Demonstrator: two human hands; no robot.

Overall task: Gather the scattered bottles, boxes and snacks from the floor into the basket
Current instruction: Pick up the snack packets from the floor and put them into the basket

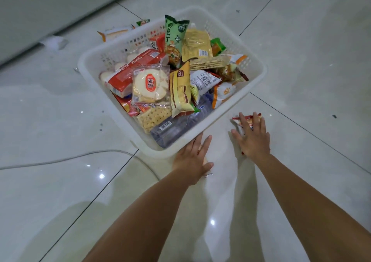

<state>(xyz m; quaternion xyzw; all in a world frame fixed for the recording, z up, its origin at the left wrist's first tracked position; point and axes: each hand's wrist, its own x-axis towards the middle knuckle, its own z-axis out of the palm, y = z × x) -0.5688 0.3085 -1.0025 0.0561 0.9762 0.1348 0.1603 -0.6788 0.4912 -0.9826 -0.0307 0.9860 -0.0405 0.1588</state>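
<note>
Currently the right grip [254, 139] lies released, flat on a crinkly red-and-white snack packet [248, 120] beneath it. The left grip [193, 157], released too, sits beside the white plastic lattice basket [218, 119]. Unpinched, the packet may skid away.

The floor [301, 61] is glossy pale tile with dark grout lines. A white basket [88, 61] stands on it. A red-and-white snack packet [236, 121] lies just beside the basket. Toward the floor's far edge lie an orange-and-white packet [114, 33], a green packet [143, 22] and a white wrapper [53, 42]. A thin cable [60, 159] curves across the left tiles.
</note>
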